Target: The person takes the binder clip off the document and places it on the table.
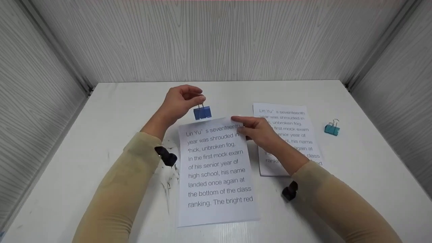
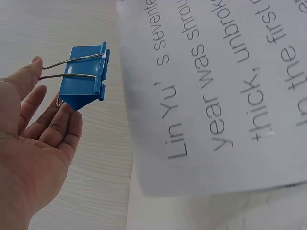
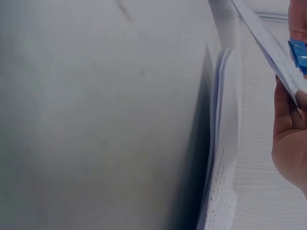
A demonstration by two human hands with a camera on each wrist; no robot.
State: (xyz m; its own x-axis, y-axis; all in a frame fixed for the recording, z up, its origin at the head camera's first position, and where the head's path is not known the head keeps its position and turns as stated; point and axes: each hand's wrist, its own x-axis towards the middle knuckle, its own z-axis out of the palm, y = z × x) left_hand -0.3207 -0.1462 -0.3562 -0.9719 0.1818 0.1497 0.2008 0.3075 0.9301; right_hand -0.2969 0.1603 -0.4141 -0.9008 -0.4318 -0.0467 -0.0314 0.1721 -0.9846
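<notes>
A blue binder clip (image 1: pixel 202 112) hangs from my left hand (image 1: pixel 180 101), which pinches its wire handles between thumb and fingers. In the left wrist view the blue clip (image 2: pixel 81 74) is apart from the paper, its mouth turned toward the sheet's top edge. My right hand (image 1: pixel 258 130) grips the top right corner of a printed paper stack (image 1: pixel 217 175), thumb on the front and fingers behind. The right wrist view shows this stack (image 3: pixel 271 48) edge-on, raised at the hand. Its lower end lies toward the front of the table.
A second printed stack (image 1: pixel 283 138) lies on the white table (image 1: pixel 135 101) to the right, partly covered by my right hand and forearm. Farther right sits a teal binder clip (image 1: pixel 332 129). Grey wood-grain panels (image 1: pixel 216 40) enclose the back and sides.
</notes>
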